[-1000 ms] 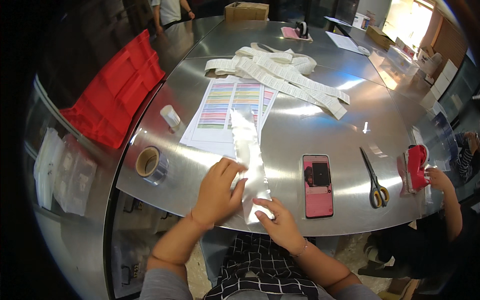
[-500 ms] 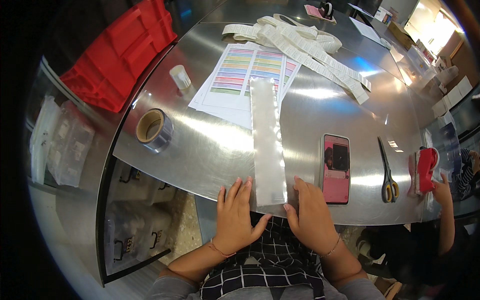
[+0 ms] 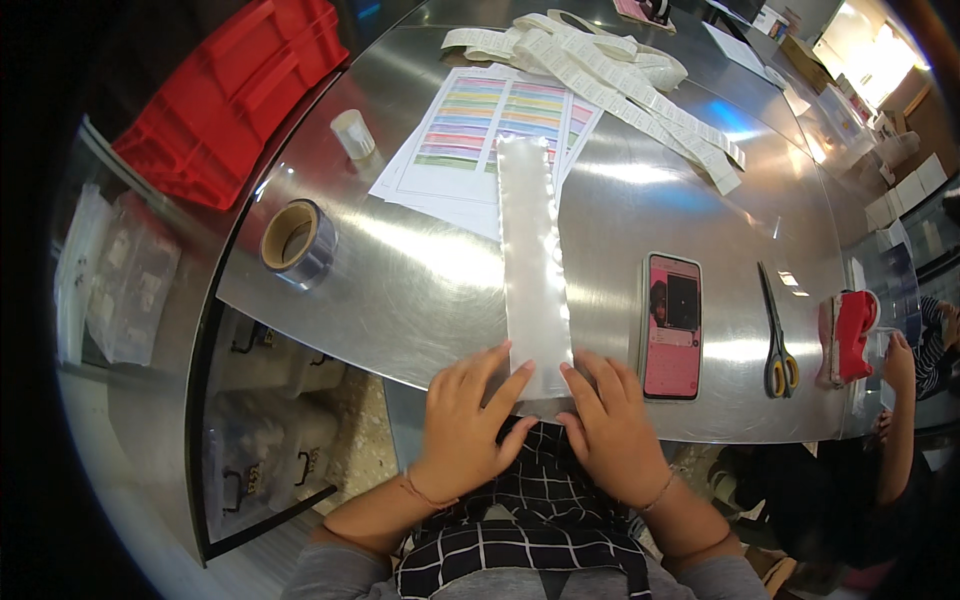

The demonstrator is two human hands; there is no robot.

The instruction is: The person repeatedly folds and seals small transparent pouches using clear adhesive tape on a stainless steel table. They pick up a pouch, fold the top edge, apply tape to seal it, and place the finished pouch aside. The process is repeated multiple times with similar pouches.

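A long shiny silvery strip (image 3: pixel 532 250) lies lengthwise over the table and printed coloured sheets (image 3: pixel 455 120). At its near end, my left hand (image 3: pixel 460 425) rests with spread fingertips along the left side. My right hand (image 3: pixel 612 430) is spread on the other side, fingertips touching the strip. Both thumbs are by the table's front edge. A pink-screened phone (image 3: pixel 671 325) lies right of the strip, beside black-and-yellow scissors (image 3: pixel 776 335). A tape roll (image 3: pixel 300 240) and a small white cylinder (image 3: pixel 353 134) are to the left.
Long printed paper ribbons (image 3: pixel 630 90) are heaped behind the sheets. A red crate (image 3: pixel 220 100) stands beyond the steel table's left edge, clear plastic boxes (image 3: pixel 130 280) below it. A red dispenser (image 3: pixel 853 335) is at right, near another person's hand (image 3: pixel 898 365).
The view has tilted down. My hands have moved from the middle of the strip to either side of its near end. The strip lies flatter. The other person's hand has shifted right.
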